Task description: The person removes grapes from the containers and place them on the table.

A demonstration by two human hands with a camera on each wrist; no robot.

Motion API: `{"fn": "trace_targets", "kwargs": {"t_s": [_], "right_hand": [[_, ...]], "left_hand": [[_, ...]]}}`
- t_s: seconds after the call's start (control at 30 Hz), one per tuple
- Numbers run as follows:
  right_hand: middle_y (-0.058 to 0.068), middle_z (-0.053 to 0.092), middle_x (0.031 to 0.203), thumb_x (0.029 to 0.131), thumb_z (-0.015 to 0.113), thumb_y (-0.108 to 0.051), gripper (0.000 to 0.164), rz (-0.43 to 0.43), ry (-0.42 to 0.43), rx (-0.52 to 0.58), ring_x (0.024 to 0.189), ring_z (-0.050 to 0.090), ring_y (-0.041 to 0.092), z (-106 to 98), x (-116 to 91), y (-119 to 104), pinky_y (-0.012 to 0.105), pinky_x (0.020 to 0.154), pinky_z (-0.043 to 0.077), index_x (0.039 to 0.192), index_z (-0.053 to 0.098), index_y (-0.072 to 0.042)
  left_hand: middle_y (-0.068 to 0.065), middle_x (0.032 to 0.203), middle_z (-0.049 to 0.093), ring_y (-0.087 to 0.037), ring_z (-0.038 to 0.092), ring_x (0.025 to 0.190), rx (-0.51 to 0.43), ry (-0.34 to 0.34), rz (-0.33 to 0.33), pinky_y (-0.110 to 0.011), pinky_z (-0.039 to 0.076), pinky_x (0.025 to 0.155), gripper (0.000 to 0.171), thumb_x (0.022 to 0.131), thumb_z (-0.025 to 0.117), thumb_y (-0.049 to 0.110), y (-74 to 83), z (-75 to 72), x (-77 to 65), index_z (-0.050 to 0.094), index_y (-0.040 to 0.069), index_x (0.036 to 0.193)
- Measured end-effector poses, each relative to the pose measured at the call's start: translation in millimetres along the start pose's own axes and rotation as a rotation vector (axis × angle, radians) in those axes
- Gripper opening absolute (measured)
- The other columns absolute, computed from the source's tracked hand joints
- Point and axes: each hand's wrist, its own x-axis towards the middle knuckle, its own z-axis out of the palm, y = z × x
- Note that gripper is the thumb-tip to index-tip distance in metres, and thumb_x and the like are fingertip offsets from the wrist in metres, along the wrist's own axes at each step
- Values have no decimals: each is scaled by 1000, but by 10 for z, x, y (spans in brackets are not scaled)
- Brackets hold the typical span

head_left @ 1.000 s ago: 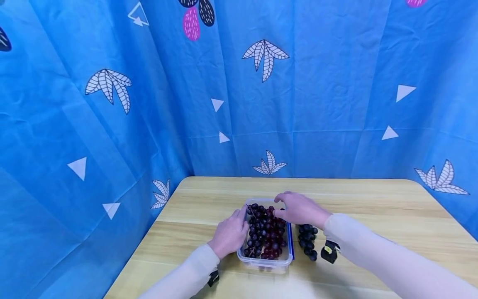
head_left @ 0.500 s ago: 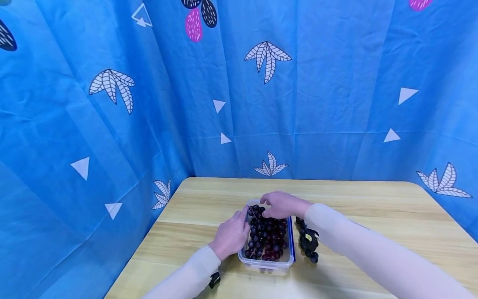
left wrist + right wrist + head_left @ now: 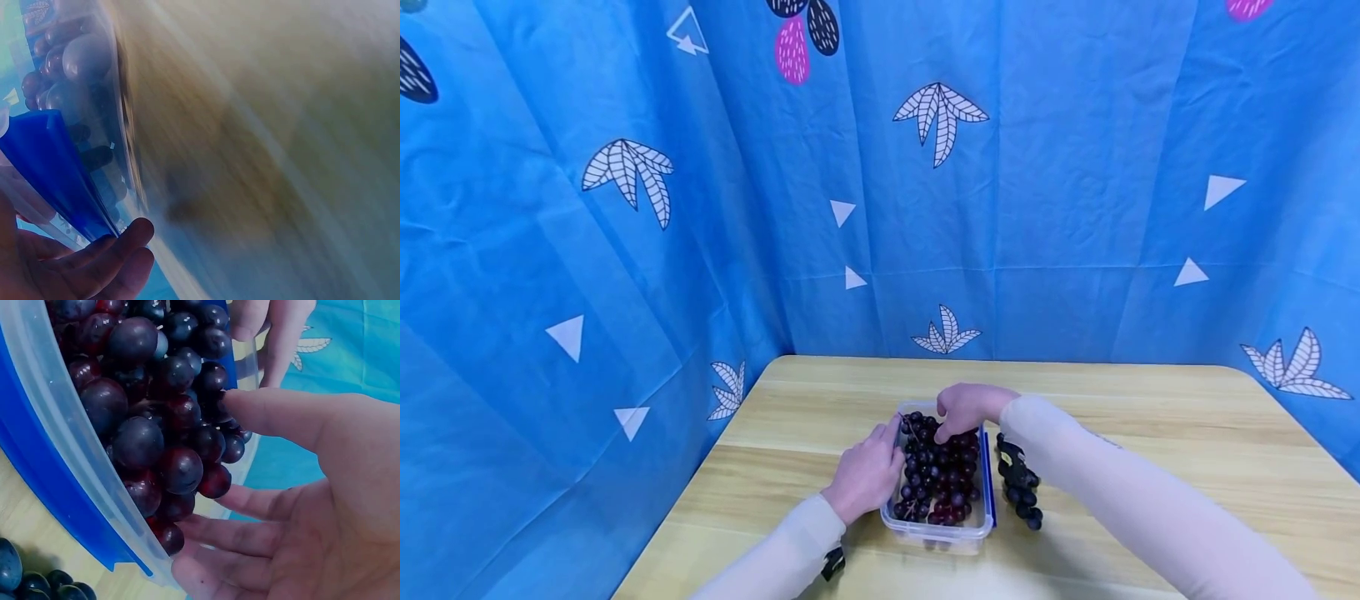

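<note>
A clear plastic container (image 3: 936,535) with blue side flaps holds dark purple and reddish grapes (image 3: 917,479). My left hand (image 3: 867,471) grips its left side, one finger along the rim. In the left wrist view those fingertips lie against the blue flap (image 3: 50,165). Over the far end of the container, my right hand (image 3: 970,408) reaches down into the grapes. The right wrist view shows its thumb (image 3: 269,412) touching the bunch on one side and its spread, nearly straight fingers (image 3: 244,534) against the other side.
Another bunch of black grapes (image 3: 1026,504) lies on the wooden table (image 3: 1120,400) just right of the container, partly covered by the right wrist's camera. A blue patterned curtain (image 3: 1060,192) hangs behind the table and along its left side.
My right hand has moved left over the container and lowered its fingers among the grapes. The left hand has stayed at the container's left side.
</note>
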Motion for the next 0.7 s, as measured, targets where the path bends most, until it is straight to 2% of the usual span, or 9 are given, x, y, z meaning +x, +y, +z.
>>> {"fn": "trace_targets", "kwargs": {"t_s": [0.1, 0.13, 0.17, 0.23, 0.27, 0.33, 0.37, 0.57, 0.7], "right_hand": [[-7, 41, 64, 88, 75, -36, 33, 23, -21, 9, 57, 35, 12, 17, 8, 0, 30, 57, 34, 74, 53, -15], [-6, 39, 63, 89, 74, -37, 34, 34, -29, 15, 56, 34, 12, 27, 12, 5, 31, 56, 32, 73, 52, -16], [-7, 48, 68, 89, 74, -37, 29, 38, -26, 20, 59, 39, 12, 32, 6, 7, 30, 58, 36, 79, 58, -15], [-4, 63, 88, 89, 74, -37, 28, 44, -21, 35, 71, 52, 12, 42, -3, 10, 32, 64, 46, 98, 68, -11], [-1, 67, 102, 89, 74, -37, 35, 46, -17, 41, 80, 57, 14, 49, -4, 13, 34, 69, 50, 109, 68, -9], [6, 64, 129, 89, 74, -38, 53, 49, -14, 51, 100, 62, 19, 56, -11, 11, 41, 81, 55, 131, 63, -7], [7, 61, 137, 89, 74, -38, 59, 47, -14, 53, 108, 62, 21, 63, -12, 11, 44, 86, 55, 137, 60, -7], [11, 59, 140, 90, 72, -38, 62, 33, -18, 44, 126, 57, 28, 120, 23, 30, 47, 104, 49, 139, 58, -4], [11, 60, 138, 90, 72, -37, 58, 22, -16, 48, 124, 58, 28, 134, 28, 34, 47, 105, 48, 137, 59, -4]], "left_hand": [[-14, 135, 61, -17, 62, 71, 15, 3, -3, -34, 55, 62, 56, 104, 44, 24, 2, -6, -1, 34, 5, 156], [-14, 135, 61, -19, 64, 75, 18, 5, -3, -36, 56, 65, 56, 105, 44, 25, 2, -6, -1, 34, 5, 156], [-14, 135, 61, -20, 65, 76, 20, 5, -3, -37, 57, 66, 56, 105, 44, 25, 2, -6, -1, 34, 5, 156], [-14, 135, 61, -21, 66, 76, 19, 6, -3, -38, 57, 67, 56, 105, 44, 25, 1, 0, -4, 35, 5, 156], [-14, 134, 61, -20, 65, 75, 19, 7, -3, -37, 57, 65, 56, 105, 44, 25, -2, 4, -5, 35, 4, 156], [-15, 133, 61, -19, 63, 70, 17, 11, -3, -36, 55, 62, 55, 105, 45, 24, -3, 3, -8, 36, 4, 155], [-15, 133, 61, -17, 61, 67, 14, 12, -3, -34, 54, 60, 55, 104, 45, 24, -4, 2, -8, 36, 3, 155], [-15, 133, 61, -11, 52, 61, -2, 3, 1, -28, 48, 53, 56, 104, 45, 23, -13, -1, -1, 34, 3, 156], [-15, 134, 61, -13, 56, 64, 7, 3, 3, -29, 50, 56, 56, 105, 45, 24, -14, -6, 1, 35, 3, 156]]}}
